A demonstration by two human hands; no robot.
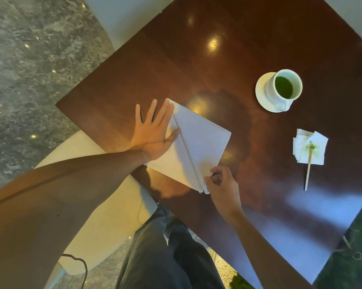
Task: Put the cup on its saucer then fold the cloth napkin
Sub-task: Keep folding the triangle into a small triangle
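Left hand (pixel 153 134) lies flat and open on the folded white cloth napkin (pixel 199 142) by the dark wooden tabletop's (pixel 196 65) near edge; right hand (pixel 221 184) pinches its corner. White cup (pixel 284 86) sits on its white saucer (pixel 261 90); beyond, a stained paper tissue (pixel 309 147) with a wooden stirrer (pixel 308 167).

White cup (pixel 284 85) with green liquid stands on its saucer (pixel 261 94) on a dark wooden table (pixel 196 59). White cloth napkin (pixel 199 140) lies partly folded near the table edge. Left hand (pixel 153 132) rests flat, fingers spread, on its left portion. Right hand (pixel 221 184) pinches the near corner. Well apart to the right, a wooden stirrer (pixel 308 170) lies on a green-stained paper tissue (pixel 310 146).
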